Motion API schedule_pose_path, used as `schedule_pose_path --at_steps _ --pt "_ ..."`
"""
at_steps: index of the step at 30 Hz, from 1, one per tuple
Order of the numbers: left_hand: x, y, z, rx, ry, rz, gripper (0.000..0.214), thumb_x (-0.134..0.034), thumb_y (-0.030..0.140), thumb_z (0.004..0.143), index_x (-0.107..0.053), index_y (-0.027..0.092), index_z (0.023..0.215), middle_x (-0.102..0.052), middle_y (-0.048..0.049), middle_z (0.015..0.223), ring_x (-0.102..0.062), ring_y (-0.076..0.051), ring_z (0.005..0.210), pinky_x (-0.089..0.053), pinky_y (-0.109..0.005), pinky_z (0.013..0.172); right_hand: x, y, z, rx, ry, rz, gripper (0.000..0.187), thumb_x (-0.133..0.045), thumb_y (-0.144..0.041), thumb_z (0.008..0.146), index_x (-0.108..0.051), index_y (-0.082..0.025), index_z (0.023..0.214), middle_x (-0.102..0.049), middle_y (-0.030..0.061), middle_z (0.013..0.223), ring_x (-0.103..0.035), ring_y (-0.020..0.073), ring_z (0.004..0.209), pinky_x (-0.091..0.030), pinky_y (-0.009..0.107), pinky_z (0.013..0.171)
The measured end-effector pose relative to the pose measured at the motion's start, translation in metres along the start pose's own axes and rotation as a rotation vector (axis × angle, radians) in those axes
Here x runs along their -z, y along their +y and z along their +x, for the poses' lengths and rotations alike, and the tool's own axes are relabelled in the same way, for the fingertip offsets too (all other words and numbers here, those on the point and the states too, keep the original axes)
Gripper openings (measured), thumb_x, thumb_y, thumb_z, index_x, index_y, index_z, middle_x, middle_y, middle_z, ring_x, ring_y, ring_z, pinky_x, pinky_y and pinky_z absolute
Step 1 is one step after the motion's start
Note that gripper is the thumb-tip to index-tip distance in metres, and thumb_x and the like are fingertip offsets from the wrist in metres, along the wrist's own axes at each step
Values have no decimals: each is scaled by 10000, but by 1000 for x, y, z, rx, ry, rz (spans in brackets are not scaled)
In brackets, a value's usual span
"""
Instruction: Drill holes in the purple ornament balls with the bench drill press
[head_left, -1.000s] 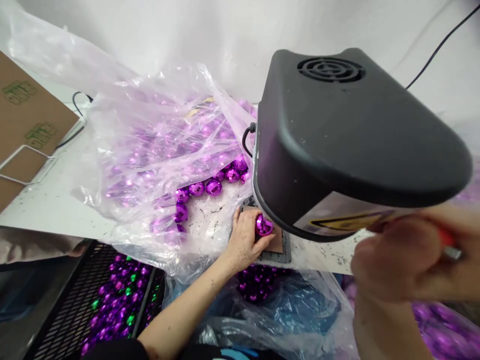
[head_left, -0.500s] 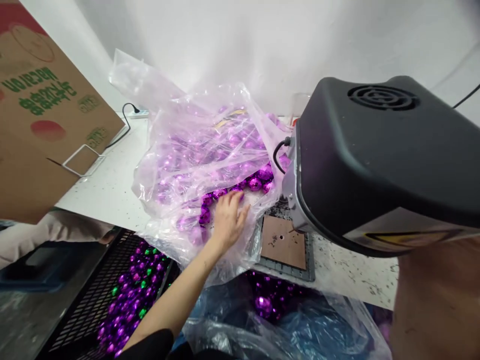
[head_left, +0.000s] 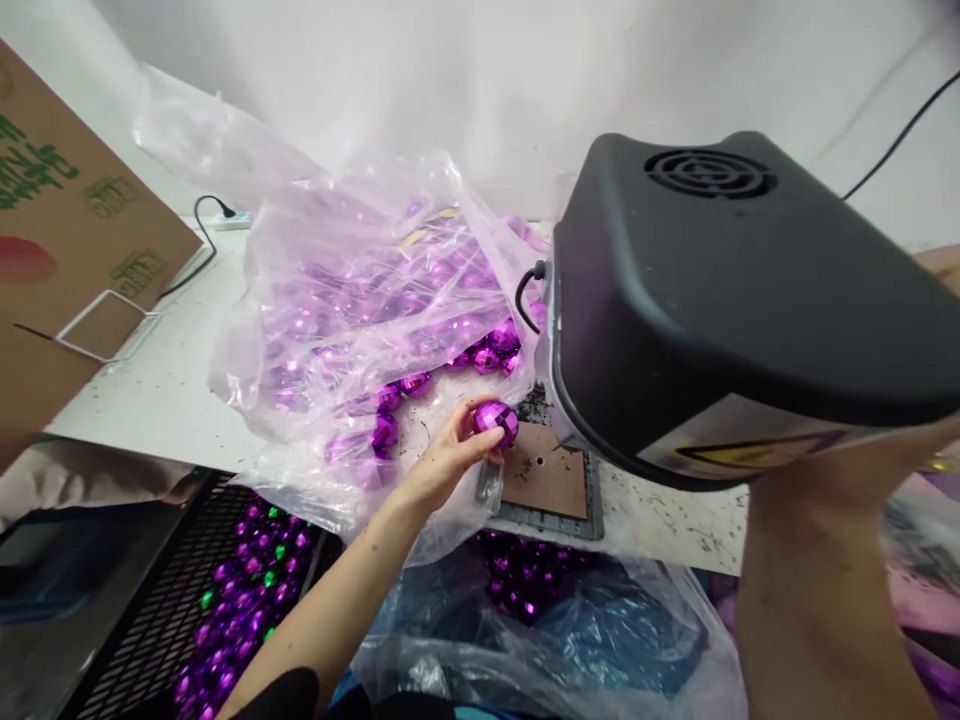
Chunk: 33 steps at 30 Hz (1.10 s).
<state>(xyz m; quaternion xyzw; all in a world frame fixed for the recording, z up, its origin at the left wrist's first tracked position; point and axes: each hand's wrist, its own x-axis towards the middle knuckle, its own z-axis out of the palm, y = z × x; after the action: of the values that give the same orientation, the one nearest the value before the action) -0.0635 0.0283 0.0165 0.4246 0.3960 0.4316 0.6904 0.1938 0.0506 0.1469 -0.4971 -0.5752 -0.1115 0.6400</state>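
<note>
Nearby, black machine head (head_left: 720, 300) overhangs brown pad (head_left: 544, 470) beside the held bauble (head_left: 495, 421).

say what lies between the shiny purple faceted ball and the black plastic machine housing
Head view: nothing solid between purple faceted ball and black plastic housing; beneath the gap lies a brown cardboard pad.

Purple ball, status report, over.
Left hand shut on purple ball, at the brown pad edge. Right hand up at black press head, grip hidden. Nothing between ball and pad.
</note>
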Motion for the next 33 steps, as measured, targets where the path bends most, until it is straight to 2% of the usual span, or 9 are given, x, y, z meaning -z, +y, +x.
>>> schedule_pose_path --at_steps 2,4,8,12,17,20,25,29,33 --pt "-9 -10 2 12 21 86 587 -818 449 766 -579 196 1239 -673 -38 1004 -647 -135 757 -533 -249 664 -2 -3 2 12 19 -9 379 -562 -439 938 -608 -96 782 -468 -28 675 -395 8 652 -248 240 619" --pt "-15 -21 5 -22 47 199 563 -790 470 787 -586 189 1230 -687 -38 987 -645 -147 763 -534 -268 687 -3 -5 4 -8 19 10 336 -604 -375 918 -590 -85 750 -438 -34 642 -355 -5 613 -215 217 585" --pt "-23 -37 9 -138 61 444 462 -738 422 842 -612 204 1230 -720 -54 1073 -673 -216 941 -545 -384 896 -2 -8 5 -55 1 15 289 -611 -312 913 -578 -79 746 -426 -37 641 -350 -11 623 -227 193 593" --pt "-29 -40 7 -182 100 696 426 -729 370 860 -630 224 1248 -745 -55 1122 -694 -260 1004 -530 -464 989 -2 -9 3 -17 5 -9 285 -612 -309 917 -580 -78 753 -428 -38 637 -344 -13 627 -224 184 593" --pt "-36 -46 4 -400 31 920 359 -700 329 890 -637 212 1224 -698 -105 1247 -640 -298 1183 -502 -490 1050 -3 -11 3 4 -4 3 284 -597 -306 935 -596 -69 779 -466 -31 659 -370 -18 637 -247 169 599" --pt "-40 -51 3 -444 5 1059 361 -677 310 898 -633 223 1245 -652 -123 1318 -579 -323 1267 -447 -544 1105 -2 -12 3 2 -12 9 318 -589 -345 944 -602 -70 785 -463 -27 663 -371 -12 641 -249 172 600" --pt "-44 -59 2 -421 -8 1064 429 -657 305 894 -588 225 1309 -612 -130 1374 -543 -326 1309 -382 -588 1153 -1 -12 2 -18 -16 2 344 -590 -393 941 -601 -85 790 -435 -33 649 -345 -2 627 -241 196 602" --pt "-43 -59 3 -417 -82 1004 394 -605 299 922 -570 223 1307 -631 -130 1358 -547 -310 1319 -279 -619 1217 -1 -13 1 -26 -13 -3 343 -582 -410 944 -612 -93 815 -463 -27 680 -358 5 646 -257 206 617" --pt "-43 -53 4 -380 -125 981 382 -592 311 921 -578 217 1291 -641 -139 1343 -550 -319 1323 -249 -639 1229 4 -18 -4 46 25 -86 354 -540 -397 974 -614 -90 814 -470 -14 700 -371 -1 643 -289 190 605"
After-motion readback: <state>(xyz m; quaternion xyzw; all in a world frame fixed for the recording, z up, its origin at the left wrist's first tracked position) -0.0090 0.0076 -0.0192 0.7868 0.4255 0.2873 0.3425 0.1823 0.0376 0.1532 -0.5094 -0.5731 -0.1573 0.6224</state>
